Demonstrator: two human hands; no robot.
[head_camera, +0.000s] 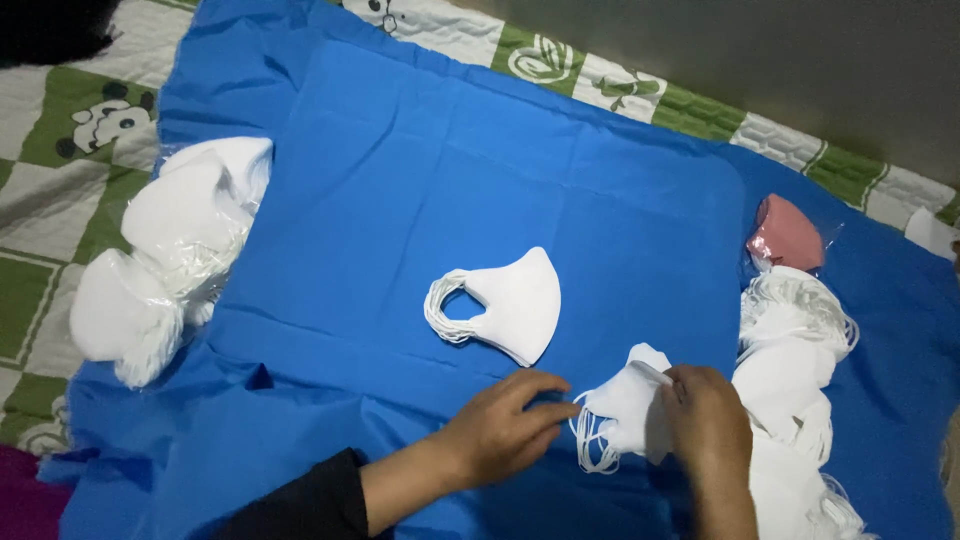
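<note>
A small stack of white face masks (622, 408) lies on the blue cloth (420, 180) near the front. My left hand (497, 428) touches the stack's left edge by the ear loops with its fingertips. My right hand (706, 416) pinches the stack's right side. A second neat stack of folded white masks (515, 302) rests in the middle of the cloth, loops pointing left, untouched.
A loose heap of white masks (795, 380) lies at the right, with a pink mask in a clear bag (786, 233) behind it. Bagged bundles of white masks (165, 255) sit at the left edge. A green and white patterned quilt (60, 150) lies under the cloth.
</note>
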